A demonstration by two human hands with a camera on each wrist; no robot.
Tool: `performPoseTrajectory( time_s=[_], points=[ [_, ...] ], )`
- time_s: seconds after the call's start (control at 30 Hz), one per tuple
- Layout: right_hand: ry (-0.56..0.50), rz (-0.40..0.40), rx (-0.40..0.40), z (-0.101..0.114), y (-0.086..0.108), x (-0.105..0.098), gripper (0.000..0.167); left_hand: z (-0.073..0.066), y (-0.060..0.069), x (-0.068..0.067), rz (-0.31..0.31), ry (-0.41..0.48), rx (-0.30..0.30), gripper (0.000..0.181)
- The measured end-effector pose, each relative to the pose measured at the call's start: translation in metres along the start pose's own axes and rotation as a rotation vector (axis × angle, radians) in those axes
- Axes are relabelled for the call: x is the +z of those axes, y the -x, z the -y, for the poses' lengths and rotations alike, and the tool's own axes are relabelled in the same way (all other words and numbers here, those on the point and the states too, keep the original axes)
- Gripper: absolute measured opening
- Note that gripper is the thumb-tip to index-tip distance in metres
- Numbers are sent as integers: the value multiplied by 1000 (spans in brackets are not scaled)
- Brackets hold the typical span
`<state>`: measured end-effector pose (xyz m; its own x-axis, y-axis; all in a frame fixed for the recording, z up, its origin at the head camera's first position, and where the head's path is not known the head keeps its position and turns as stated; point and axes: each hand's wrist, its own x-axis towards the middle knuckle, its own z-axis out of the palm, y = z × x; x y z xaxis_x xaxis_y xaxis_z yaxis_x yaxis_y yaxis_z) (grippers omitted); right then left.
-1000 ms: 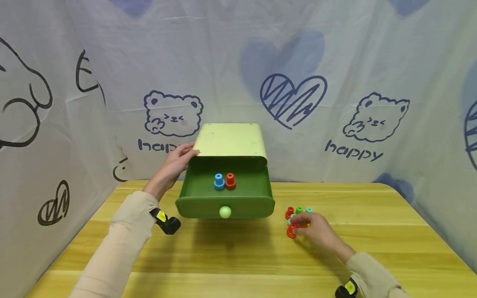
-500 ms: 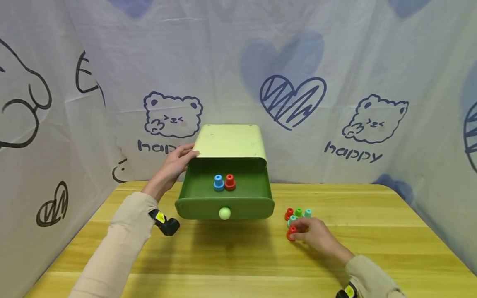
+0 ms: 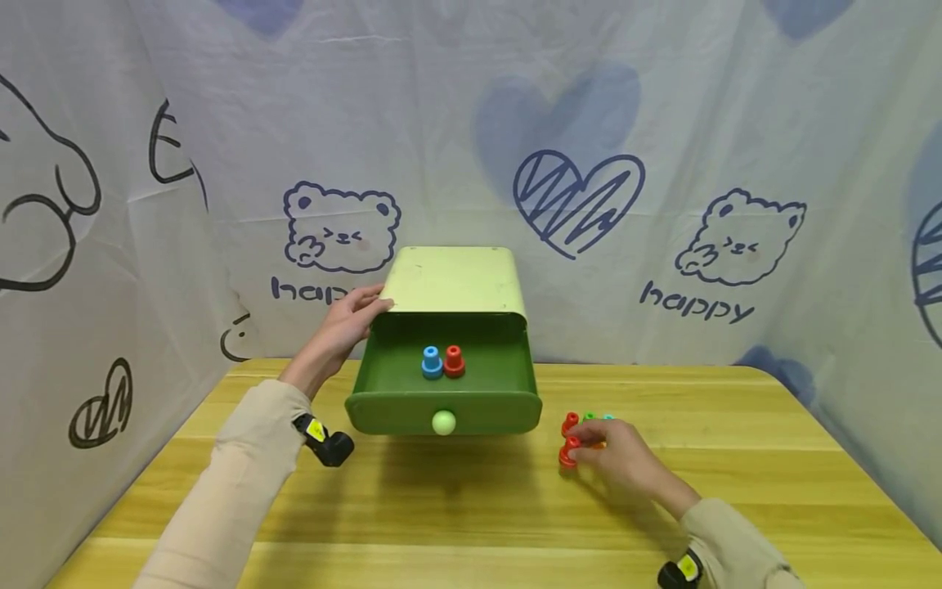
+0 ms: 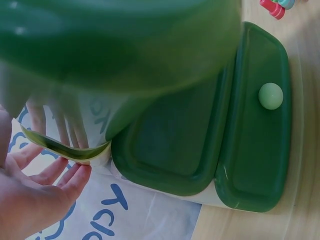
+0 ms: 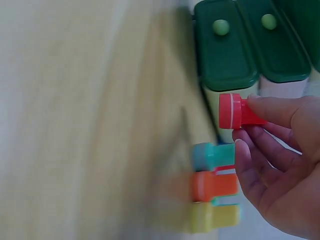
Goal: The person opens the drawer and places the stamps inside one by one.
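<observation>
My right hand (image 3: 625, 458) pinches a red toy stamp (image 5: 242, 111) by its narrow end, thumb on one side and fingers on the other. In the head view this stamp appears just above the table, right of the cabinet. Close behind it stand another red stamp (image 3: 570, 420) and more colours, partly hidden by the hand. My left hand (image 3: 342, 331) rests on the left side of a light green cabinet (image 3: 452, 278), thumb near its top edge. The cabinet's dark green top drawer (image 3: 397, 413) is pulled out. Inside it a blue stamp (image 3: 432, 362) and a red one stand side by side.
In the right wrist view, teal (image 5: 222, 156), orange (image 5: 222, 184) and yellow stamps (image 5: 222, 215) stand on the wooden table (image 3: 736, 458). Lower drawers with round knobs (image 4: 271, 96) are shut. A printed cloth (image 3: 456, 123) hangs behind the table.
My right hand has lifted the red stamp from the table and shifted it slightly up and left in the head view. The left hand, cabinet and drawer stay put.
</observation>
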<state>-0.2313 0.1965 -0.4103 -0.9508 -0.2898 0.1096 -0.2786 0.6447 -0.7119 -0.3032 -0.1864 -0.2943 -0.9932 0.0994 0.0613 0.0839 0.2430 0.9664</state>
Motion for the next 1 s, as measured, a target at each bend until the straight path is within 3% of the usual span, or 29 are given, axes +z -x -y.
performPoseTrajectory(
  time_s=[0.67, 1.0],
  points=[
    [108, 21, -89, 37, -24, -43, 27, -3, -2, -2, 29, -26, -25, 65],
    [154, 49, -130, 67, -37, -73, 27, -2, -2, -1, 22, -12, -24, 62]
  ],
)
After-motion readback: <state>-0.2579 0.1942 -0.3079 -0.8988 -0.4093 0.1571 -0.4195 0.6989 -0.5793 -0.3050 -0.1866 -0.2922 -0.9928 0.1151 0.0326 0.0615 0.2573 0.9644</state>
